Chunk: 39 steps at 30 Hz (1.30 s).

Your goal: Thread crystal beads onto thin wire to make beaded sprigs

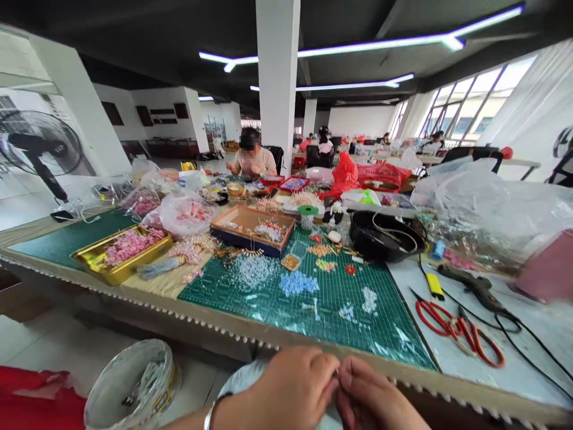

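Note:
My left hand (298,379), a bracelet at its wrist, and my right hand (373,394) meet at the table's front edge, fingertips pinched together. Between them shows only a tiny glint; what they hold is too small to make out. Just beyond lies a green cutting mat (286,319). On it are a heap of pale blue pieces (299,283), a pile of clear beads (253,272), small white pieces (369,300) and red pieces (350,270). A small dish of gold beads (290,262) stands behind the blue heap.
On the right lie red-handled scissors (481,343), a glue gun (474,286) with its cord, and a black bowl (380,239). A gold tray (120,254) of pink flowers and a shallow box (250,230) stand left. Below is a bucket (129,382). A person (253,158) sits opposite.

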Each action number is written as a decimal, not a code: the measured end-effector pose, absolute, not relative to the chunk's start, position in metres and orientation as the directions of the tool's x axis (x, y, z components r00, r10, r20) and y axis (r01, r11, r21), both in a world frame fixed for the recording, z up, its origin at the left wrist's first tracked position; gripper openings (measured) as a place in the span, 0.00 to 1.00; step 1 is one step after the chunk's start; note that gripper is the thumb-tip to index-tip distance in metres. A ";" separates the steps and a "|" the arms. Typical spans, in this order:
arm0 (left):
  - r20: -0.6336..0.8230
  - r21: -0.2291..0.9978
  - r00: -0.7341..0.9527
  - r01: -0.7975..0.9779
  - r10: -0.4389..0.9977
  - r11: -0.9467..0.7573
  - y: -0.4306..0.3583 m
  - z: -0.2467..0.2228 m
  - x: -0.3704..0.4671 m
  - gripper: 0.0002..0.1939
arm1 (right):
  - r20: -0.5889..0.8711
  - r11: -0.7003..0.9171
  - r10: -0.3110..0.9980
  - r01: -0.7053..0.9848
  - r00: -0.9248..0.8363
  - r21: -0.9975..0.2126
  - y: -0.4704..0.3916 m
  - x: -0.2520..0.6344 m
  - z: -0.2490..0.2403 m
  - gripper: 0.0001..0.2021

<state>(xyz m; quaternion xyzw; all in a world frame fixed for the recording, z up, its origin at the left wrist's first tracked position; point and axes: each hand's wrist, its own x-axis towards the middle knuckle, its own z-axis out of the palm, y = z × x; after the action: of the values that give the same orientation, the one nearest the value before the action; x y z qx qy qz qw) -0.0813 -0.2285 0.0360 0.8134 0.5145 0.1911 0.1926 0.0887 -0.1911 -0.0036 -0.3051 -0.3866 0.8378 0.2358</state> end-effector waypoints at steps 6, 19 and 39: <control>0.074 0.688 0.313 0.672 0.947 -0.276 -0.227 0.035 -0.075 0.12 | -0.382 -0.673 0.641 -0.249 -0.665 -0.697 -0.195 0.099 0.022 0.10; 0.072 0.764 0.263 0.606 0.962 -0.223 -0.231 0.038 -0.064 0.05 | -0.408 -0.662 0.628 -0.180 -0.663 -0.727 -0.203 0.117 0.016 0.09; 0.308 0.533 0.438 0.656 0.845 -0.535 -0.231 0.029 -0.068 0.07 | -0.388 -0.592 0.686 -0.162 -0.615 -0.790 -0.200 0.123 0.018 0.09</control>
<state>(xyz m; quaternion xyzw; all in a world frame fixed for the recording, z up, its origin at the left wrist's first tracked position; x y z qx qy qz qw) -0.0678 -0.2306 0.0290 0.8308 0.4516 0.2777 0.1696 0.1226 -0.2003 0.0181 -0.3539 -0.3702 0.8189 0.2590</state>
